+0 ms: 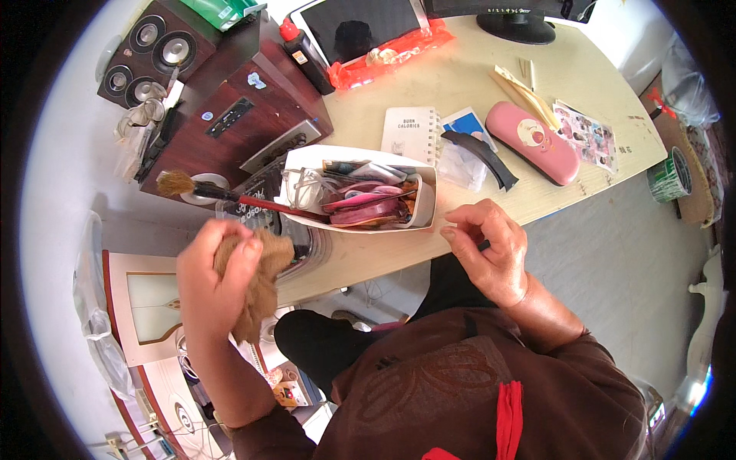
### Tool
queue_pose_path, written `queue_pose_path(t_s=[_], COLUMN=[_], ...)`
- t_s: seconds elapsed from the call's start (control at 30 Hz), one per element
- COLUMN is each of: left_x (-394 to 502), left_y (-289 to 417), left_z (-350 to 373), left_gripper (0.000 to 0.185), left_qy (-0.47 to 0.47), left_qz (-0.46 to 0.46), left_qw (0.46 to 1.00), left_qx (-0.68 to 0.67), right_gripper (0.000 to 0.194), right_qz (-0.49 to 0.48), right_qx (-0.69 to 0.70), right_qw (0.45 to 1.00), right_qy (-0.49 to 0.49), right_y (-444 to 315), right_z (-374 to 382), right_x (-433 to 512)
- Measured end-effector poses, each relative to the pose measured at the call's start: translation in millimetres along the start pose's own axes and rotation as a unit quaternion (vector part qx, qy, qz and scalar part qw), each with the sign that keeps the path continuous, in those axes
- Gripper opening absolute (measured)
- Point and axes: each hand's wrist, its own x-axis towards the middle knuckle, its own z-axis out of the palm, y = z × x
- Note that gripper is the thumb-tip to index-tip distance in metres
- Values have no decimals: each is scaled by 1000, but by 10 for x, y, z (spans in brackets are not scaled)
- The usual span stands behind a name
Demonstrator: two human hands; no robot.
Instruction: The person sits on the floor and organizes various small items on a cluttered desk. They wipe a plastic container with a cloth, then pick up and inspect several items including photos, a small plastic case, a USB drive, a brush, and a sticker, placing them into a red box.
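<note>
My left hand [215, 282] grips a crumpled brown cloth [261, 276], held up off the desk's near left edge. My right hand [489, 247] is over the desk's front edge, just right of a white box [368, 226]. Its fingers are curled, with a small gap between thumb and index fingertip and nothing plainly held. The box is filled with pink items [368, 210], a coiled white cable [307, 190] and other small things. A brush [264, 204] with a red handle leans out over its left side. Behind my left hand stands a clear plastic container [305, 253], partly hidden.
Dark wooden speakers [230, 115] stand at the left. A tablet [362, 29], a black bottle [307, 57] and a monitor stand [514, 27] are at the back. A spiral notebook [409, 135], curved black piece [483, 158] and pink case [532, 141] lie beyond the box.
</note>
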Motion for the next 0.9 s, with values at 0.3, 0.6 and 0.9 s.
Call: queue_pose_path(t_s=[0.3,0.6,0.9], left_x=[-603,-681,-620], left_y=[-164,-211,-261], left_z=[589,972,1084], left_gripper=[26,34,34], left_qy=[-68,-153,-153], left_qz=[-77,-117,-76], left_qw=[954,931,919], left_qx=[-280,-311,-355], right_gripper=[14,14,12], right_qz=[-182,-215,141], right_qx=[-168,-121,333], right_qw=[955,948,932], right_qy=[-165,-201,-23], right_y=[-326,-274,-198], right_z=[130,248,-232], right_x=[702,874,479])
